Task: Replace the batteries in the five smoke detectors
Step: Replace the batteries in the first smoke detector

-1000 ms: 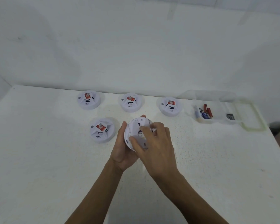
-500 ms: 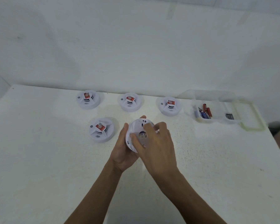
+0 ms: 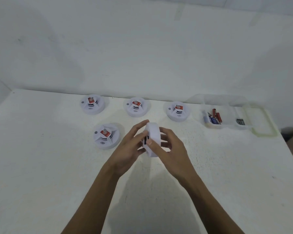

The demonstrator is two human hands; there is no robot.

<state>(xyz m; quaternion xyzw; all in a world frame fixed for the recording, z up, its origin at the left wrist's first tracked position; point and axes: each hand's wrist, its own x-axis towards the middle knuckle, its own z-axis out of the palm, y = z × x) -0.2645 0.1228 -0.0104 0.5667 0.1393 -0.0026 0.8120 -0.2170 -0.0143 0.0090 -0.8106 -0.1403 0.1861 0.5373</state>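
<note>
Both hands, left hand [image 3: 128,147] and right hand [image 3: 171,149], clamped on round white plastic smoke detector [image 3: 153,139], held edge-on between them above white table [image 3: 41,166]. Battery swap apparently not done. Four detectors beyond fingertips untouched. Loose batteries [image 3: 214,117] in clear box, far right.

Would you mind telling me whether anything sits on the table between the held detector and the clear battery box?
Nothing visible does. Both hands hold the white round smoke detector on edge, and the white table lies bare across to the clear plastic battery box.
</note>
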